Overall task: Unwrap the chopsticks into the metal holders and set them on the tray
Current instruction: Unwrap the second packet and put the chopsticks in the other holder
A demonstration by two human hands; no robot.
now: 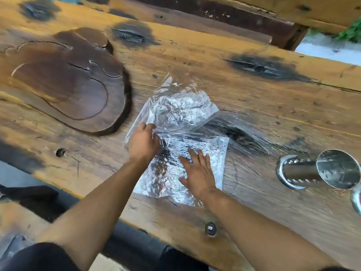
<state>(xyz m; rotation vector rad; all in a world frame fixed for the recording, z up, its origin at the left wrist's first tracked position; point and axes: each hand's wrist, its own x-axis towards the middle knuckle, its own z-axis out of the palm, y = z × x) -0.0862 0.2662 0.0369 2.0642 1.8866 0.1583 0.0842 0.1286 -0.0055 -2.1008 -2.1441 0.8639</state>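
Observation:
A crinkled clear plastic wrapping (181, 112) lies in the middle of the wooden table, with dark chopsticks (175, 151) showing faintly through it. My left hand (143, 142) pinches the plastic at its left edge. My right hand (197, 171) lies flat, fingers spread, on the nearer part of the wrapping. A shiny metal holder (320, 169) lies on its side at the right, its open mouth towards me. The rim of a second metal holder (356, 200) shows at the right frame edge. A dark carved wooden tray (64, 81) sits at the left.
The thick plank table (234, 61) has dark knots and cracks. Its near edge runs diagonally under my forearms, and a bench shows below at the left. A wooden beam and some greenery lie beyond the far edge.

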